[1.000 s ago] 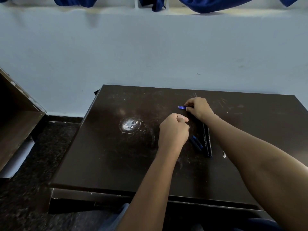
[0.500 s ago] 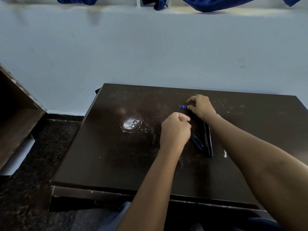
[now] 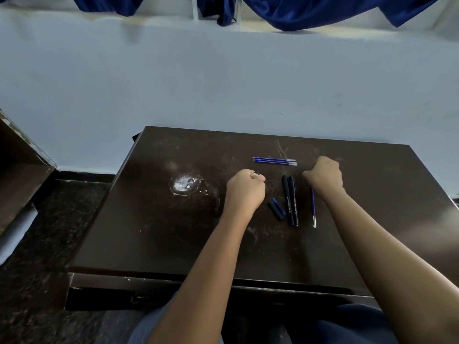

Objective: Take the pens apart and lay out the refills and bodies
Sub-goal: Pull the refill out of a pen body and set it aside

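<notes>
Our left hand (image 3: 244, 192) is curled into a fist low over the table (image 3: 149, 232), thumb tucked against the forefinger. It might be pinching some tiny pen part in there, but we honestly can't tell. Our right hand (image 3: 323, 175) is curled too, knuckles up and fingertips down toward the tabletop, and whatever it may hold is hidden from this angle.

Just beside the right wrist lies a lone refill (image 3: 313, 207), blue, running toward us with its pale tip at the near end. Between the hands sit two black pen bodies (image 3: 291, 201), side by side and touching. Just left of those are a couple of short blue pieces (image 3: 276, 208), caps or end plugs by the look of them. Farther back, a pair of refills (image 3: 274, 161) lies crosswise, neatly parallel. There's a whitish scuffed patch (image 3: 183, 184) well off to the left.

Handling-wise, we'd guess all of this weighs next to nothing. The refills are thin and probably bendy, so we'd pinch them mid-length and stay off the inky tip. The bodies look like stiff, smooth plastic, and being round they'll likely roll if nudged. We'd grip the barrel and keep them lined up against each other. The short bits are the ones we'd expect to lose on that dark top.
</notes>
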The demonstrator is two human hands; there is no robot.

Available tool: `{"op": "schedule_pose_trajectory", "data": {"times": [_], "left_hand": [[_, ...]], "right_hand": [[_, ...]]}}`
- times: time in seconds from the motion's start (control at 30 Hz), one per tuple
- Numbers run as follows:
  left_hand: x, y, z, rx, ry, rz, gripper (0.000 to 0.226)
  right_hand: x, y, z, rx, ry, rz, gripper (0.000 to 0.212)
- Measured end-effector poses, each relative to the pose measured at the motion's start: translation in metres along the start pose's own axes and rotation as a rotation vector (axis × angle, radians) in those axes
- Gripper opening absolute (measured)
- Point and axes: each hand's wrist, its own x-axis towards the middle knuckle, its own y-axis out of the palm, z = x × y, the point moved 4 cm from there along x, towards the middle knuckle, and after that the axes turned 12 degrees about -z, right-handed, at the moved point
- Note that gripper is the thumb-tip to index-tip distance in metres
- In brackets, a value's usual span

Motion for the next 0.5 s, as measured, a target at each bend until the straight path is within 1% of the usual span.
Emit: {"op": "schedule_pose_trajectory", "data": {"times": [0.17, 0.2, 0.27, 0.4, 0.47, 0.5], "left_hand": [[-0.001, 0.0, 0.001, 0.05, 0.036, -0.005, 0.033], [-0.001, 0.001, 0.002, 0.056, 0.033, -0.004, 0.033], [-0.001, 0.002, 0.004, 0.06, 0.024, -0.003, 0.033], [0.0, 0.003, 0.005, 0.07, 0.026, 0.001, 0.034], [0.001, 0.003, 0.005, 0.067, 0.018, 0.015, 0.034], [0.001, 0.004, 0.005, 0.063, 0.016, 0.024, 0.034]], "right_hand": [[-0.018, -0.011, -0.026, -0.219, 0.111, 0.292, 0.031], [-0.022, -0.009, -0.029, -0.225, 0.132, 0.333, 0.03], [-0.026, -0.001, -0.036, -0.204, 0.166, 0.361, 0.022], [-0.03, 0.007, -0.044, -0.089, 0.251, 0.379, 0.01], [-0.027, 0.005, -0.04, 0.073, 0.284, 0.386, 0.008], [-0.025, 0.003, -0.035, 0.205, 0.302, 0.386, 0.009]]}}
